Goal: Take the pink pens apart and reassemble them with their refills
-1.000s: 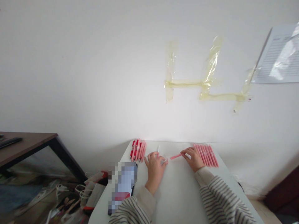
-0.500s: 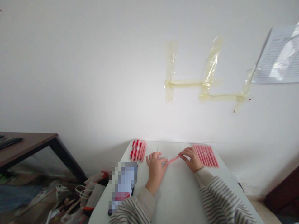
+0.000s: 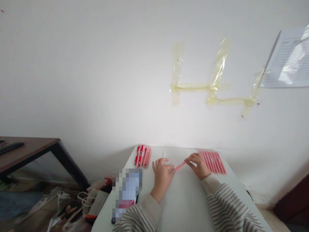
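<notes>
A pink pen barrel spans the gap between my two hands, tilted up toward the right. My left hand pinches its lower left end between thumb and index finger, the other fingers curled apart. At the upper right end, my right hand grips it with its fingertips. Just right of that hand lies a neat row of several pink pens, side by side. Beyond my left hand, a thin clear-white stick is partly hidden by the fingers. Several red and pink pen pieces lie bunched at the back left.
The white table stands against a white wall. A phone, its screen blurred out, lies at the table's left edge. Further left are a brown desk and cluttered bags on the floor. Yellowed tape sticks to the wall.
Almost nothing differs. My left hand has shifted very slightly right and down, still pinching the pen barrel; my right hand keeps its place.
</notes>
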The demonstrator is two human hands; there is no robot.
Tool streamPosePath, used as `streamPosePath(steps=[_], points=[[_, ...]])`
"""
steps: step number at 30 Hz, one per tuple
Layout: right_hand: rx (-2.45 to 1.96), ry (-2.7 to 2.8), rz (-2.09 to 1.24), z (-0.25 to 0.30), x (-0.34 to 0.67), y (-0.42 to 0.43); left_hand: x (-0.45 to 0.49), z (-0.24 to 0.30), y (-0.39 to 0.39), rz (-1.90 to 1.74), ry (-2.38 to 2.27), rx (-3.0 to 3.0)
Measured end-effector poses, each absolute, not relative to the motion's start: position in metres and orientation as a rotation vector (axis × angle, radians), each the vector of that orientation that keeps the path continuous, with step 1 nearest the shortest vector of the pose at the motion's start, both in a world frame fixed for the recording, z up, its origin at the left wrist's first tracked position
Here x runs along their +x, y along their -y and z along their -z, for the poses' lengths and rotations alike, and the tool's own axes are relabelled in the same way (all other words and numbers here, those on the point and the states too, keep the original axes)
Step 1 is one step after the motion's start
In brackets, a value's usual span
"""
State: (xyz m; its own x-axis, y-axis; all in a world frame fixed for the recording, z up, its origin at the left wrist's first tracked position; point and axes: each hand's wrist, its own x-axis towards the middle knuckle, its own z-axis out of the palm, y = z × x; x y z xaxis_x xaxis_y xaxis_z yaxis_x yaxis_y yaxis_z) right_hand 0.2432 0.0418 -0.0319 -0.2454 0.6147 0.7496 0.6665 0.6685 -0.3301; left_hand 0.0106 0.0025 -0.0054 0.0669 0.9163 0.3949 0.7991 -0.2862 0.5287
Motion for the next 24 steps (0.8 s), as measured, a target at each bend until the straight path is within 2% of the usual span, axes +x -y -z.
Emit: streamPosePath(steps=[24], points=[[-0.967, 1.937, 0.073, 0.02, 0.24, -0.035, 0.012, 0.007, 0.0, -1.017, -1.697, 2.218]])
